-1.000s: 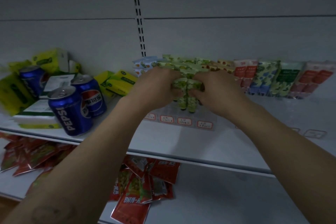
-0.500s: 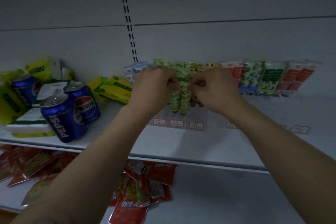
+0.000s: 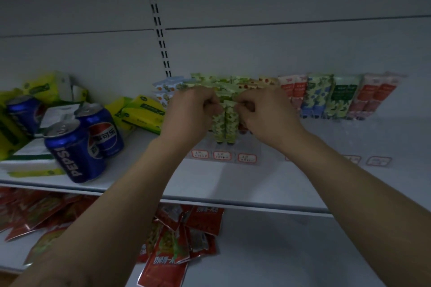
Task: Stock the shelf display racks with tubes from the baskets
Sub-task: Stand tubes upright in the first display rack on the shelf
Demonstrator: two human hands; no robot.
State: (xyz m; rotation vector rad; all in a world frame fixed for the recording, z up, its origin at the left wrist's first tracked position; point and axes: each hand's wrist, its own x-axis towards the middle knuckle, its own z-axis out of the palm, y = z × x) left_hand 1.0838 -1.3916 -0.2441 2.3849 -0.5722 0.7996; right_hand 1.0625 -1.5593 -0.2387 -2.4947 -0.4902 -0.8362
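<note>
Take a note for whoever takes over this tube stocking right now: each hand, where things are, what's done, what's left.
Left hand: pinches the tops of the green tubes.
Right hand: pinches the same tops from the other side.
Where: the green tubes stand upright, caps down, at the front of the display rack on the upper shelf.
Done: other tubes fill the rack behind them, and the row of tubes on the right is stocked.
Left: seat this pair and let go. The baskets are out of view, so the remaining stock is unknown.

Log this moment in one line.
left hand: pinches green tubes | right hand: pinches green tubes | green tubes: upright at display rack
</note>
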